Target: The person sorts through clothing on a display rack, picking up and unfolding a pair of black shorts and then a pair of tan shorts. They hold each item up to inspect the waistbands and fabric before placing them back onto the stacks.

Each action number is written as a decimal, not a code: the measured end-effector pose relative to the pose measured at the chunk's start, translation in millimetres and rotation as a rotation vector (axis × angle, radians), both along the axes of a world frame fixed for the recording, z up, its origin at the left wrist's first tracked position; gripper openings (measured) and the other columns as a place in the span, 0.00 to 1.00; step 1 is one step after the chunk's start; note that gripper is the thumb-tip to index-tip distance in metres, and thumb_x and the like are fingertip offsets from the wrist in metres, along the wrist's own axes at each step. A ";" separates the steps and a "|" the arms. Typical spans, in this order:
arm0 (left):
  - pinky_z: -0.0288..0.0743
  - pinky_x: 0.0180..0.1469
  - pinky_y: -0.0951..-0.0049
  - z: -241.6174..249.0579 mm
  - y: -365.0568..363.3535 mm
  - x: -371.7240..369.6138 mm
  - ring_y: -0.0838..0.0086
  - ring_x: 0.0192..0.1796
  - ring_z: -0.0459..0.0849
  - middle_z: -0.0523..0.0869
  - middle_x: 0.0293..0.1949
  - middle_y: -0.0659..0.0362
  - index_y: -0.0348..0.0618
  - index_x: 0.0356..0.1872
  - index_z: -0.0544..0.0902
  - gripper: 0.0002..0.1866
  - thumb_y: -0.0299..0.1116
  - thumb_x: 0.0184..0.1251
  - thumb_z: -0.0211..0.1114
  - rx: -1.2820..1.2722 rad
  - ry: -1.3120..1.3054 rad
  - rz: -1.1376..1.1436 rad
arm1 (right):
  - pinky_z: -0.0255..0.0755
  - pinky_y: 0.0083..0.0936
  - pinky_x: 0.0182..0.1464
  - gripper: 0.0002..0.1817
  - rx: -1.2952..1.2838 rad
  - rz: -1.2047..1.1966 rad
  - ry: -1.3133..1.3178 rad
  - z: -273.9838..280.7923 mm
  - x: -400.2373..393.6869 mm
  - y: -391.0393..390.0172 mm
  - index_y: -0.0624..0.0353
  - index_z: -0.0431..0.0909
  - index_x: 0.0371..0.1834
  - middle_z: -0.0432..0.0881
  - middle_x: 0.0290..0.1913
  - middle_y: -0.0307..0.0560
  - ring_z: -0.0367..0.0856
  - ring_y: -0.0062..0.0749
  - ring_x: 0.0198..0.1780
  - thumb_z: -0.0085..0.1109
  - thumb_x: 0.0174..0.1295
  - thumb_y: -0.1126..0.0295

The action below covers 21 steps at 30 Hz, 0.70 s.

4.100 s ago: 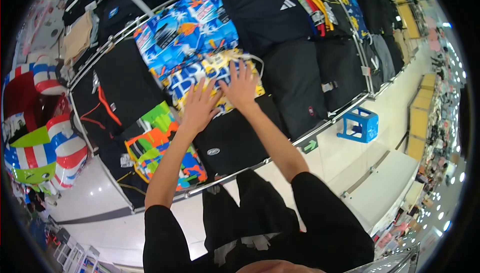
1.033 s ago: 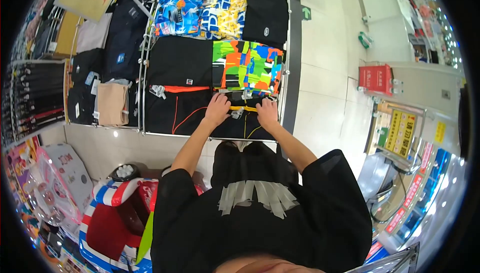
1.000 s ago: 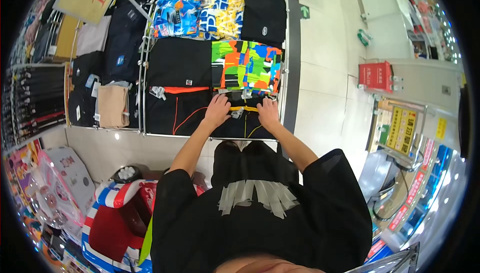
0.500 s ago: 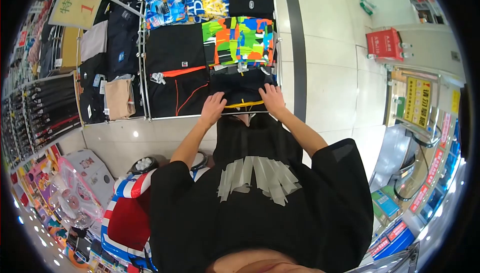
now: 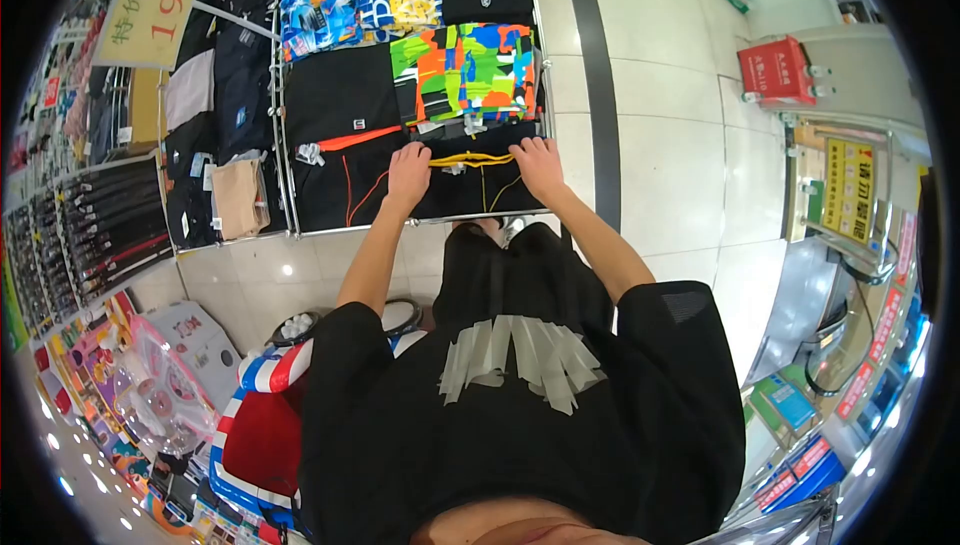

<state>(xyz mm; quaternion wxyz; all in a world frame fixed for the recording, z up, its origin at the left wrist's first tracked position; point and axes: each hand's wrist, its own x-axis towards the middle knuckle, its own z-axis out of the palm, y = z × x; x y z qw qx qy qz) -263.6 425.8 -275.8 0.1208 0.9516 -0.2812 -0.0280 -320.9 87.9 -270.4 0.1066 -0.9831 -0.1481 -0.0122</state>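
Observation:
In the head view, black shorts (image 5: 462,197) with a yellow waistband edge and thin yellow drawstrings lie at the front of the display rack. My left hand (image 5: 408,175) grips the left end of that waistband, its fingers bent over the cloth. At the opposite end, my right hand (image 5: 540,167) pinches the waistband in the same way. The fabric hangs flat between both hands and reaches the rack's front rail. Just beyond lies a folded multicoloured garment (image 5: 470,70). To the left are black shorts with orange trim (image 5: 345,190).
A metal rail (image 5: 330,232) edges the rack in front of me. Blue patterned garments (image 5: 322,10) and a beige folded garment (image 5: 238,197) lie on the rack. A striped red, white and blue object (image 5: 270,375) stands at lower left. Tiled floor (image 5: 660,145) runs along the right.
Both hands have moved away from me, carrying the yellow waistband from near the front rail towards the multicoloured garment. The black front and yellow drawstrings now show below it.

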 end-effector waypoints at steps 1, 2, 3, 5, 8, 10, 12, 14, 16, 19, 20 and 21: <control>0.76 0.68 0.53 -6.0 -5.1 11.4 0.55 0.67 0.83 0.84 0.60 0.53 0.44 0.55 0.81 0.21 0.31 0.62 0.79 0.047 0.054 0.043 | 0.71 0.44 0.61 0.14 -0.010 -0.012 0.015 -6.7 7.1 -0.3 0.49 0.88 0.55 0.82 0.49 0.41 0.82 0.39 0.57 0.63 0.68 0.70; 0.76 0.68 0.53 -12.2 -9.8 19.9 0.55 0.67 0.84 0.84 0.60 0.53 0.45 0.56 0.81 0.23 0.33 0.62 0.80 0.094 0.114 0.084 | 0.71 0.44 0.63 0.15 -0.015 -0.039 0.001 -13.5 13.0 0.4 0.49 0.87 0.57 0.83 0.51 0.42 0.82 0.39 0.60 0.64 0.68 0.69; 0.76 0.68 0.53 -18.5 -13.7 26.4 0.55 0.67 0.84 0.84 0.60 0.53 0.45 0.58 0.81 0.24 0.34 0.62 0.80 0.142 0.180 0.129 | 0.71 0.45 0.65 0.17 -0.020 -0.062 -0.008 -20.5 18.8 2.1 0.50 0.87 0.60 0.84 0.53 0.42 0.82 0.40 0.62 0.66 0.68 0.69; 0.74 0.69 0.51 -34.9 -14.9 36.8 0.56 0.68 0.84 0.85 0.63 0.54 0.46 0.65 0.80 0.33 0.43 0.61 0.83 0.165 0.197 0.117 | 0.70 0.46 0.70 0.21 -0.017 -0.059 -0.002 -28.5 28.6 5.7 0.51 0.85 0.64 0.85 0.58 0.43 0.82 0.40 0.66 0.69 0.66 0.68; 0.73 0.71 0.48 -48.7 -18.6 56.4 0.56 0.72 0.83 0.84 0.71 0.54 0.46 0.69 0.81 0.39 0.52 0.60 0.85 0.231 0.310 0.052 | 0.66 0.50 0.79 0.35 0.007 -0.017 0.184 -31.4 47.5 10.0 0.52 0.79 0.72 0.84 0.64 0.45 0.80 0.42 0.73 0.80 0.61 0.63; 0.74 0.71 0.49 -50.6 -22.0 67.5 0.55 0.71 0.84 0.87 0.68 0.53 0.46 0.68 0.82 0.39 0.53 0.60 0.85 0.267 0.396 0.022 | 0.66 0.51 0.79 0.35 0.005 0.020 0.255 -33.5 58.7 11.5 0.52 0.78 0.71 0.83 0.63 0.44 0.81 0.41 0.71 0.81 0.60 0.61; 0.75 0.70 0.50 -47.5 -24.8 80.4 0.54 0.70 0.86 0.90 0.64 0.53 0.46 0.66 0.83 0.38 0.53 0.59 0.85 0.287 0.489 -0.010 | 0.65 0.54 0.80 0.37 -0.036 0.041 0.305 -36.6 69.4 15.1 0.53 0.77 0.70 0.83 0.62 0.44 0.81 0.41 0.71 0.82 0.58 0.60; 0.75 0.70 0.50 -42.1 -27.7 91.1 0.53 0.68 0.87 0.93 0.60 0.52 0.45 0.64 0.84 0.37 0.54 0.58 0.85 0.288 0.593 -0.045 | 0.64 0.57 0.81 0.39 -0.122 0.046 0.337 -39.6 75.1 18.8 0.53 0.77 0.70 0.84 0.62 0.43 0.81 0.40 0.71 0.84 0.55 0.59; 0.79 0.66 0.49 -49.6 -23.0 90.9 0.51 0.64 0.90 0.94 0.56 0.50 0.44 0.65 0.83 0.38 0.52 0.58 0.86 0.241 0.540 -0.121 | 0.63 0.63 0.81 0.42 -0.182 0.034 0.382 -40.3 81.5 23.9 0.53 0.76 0.70 0.84 0.63 0.44 0.83 0.40 0.70 0.86 0.52 0.57; 0.81 0.64 0.46 -43.0 -25.5 87.0 0.46 0.60 0.91 0.93 0.54 0.46 0.43 0.62 0.80 0.35 0.51 0.60 0.85 0.180 0.632 -0.093 | 0.68 0.58 0.79 0.38 -0.231 0.013 0.522 -27.1 87.9 30.8 0.54 0.76 0.69 0.85 0.63 0.48 0.86 0.43 0.66 0.84 0.54 0.60; 0.81 0.63 0.45 -34.5 -26.4 82.3 0.43 0.59 0.91 0.93 0.54 0.44 0.43 0.60 0.79 0.34 0.50 0.60 0.85 0.164 0.691 -0.059 | 0.71 0.55 0.76 0.36 -0.224 0.010 0.535 -22.9 85.2 30.2 0.54 0.77 0.68 0.85 0.62 0.50 0.87 0.44 0.65 0.82 0.56 0.62; 0.82 0.62 0.45 -27.2 -25.2 75.7 0.43 0.58 0.91 0.93 0.54 0.44 0.43 0.60 0.79 0.34 0.49 0.61 0.85 0.156 0.700 -0.086 | 0.75 0.53 0.73 0.33 -0.216 0.010 0.546 -23.1 80.8 29.2 0.54 0.77 0.66 0.85 0.62 0.51 0.88 0.45 0.64 0.80 0.58 0.64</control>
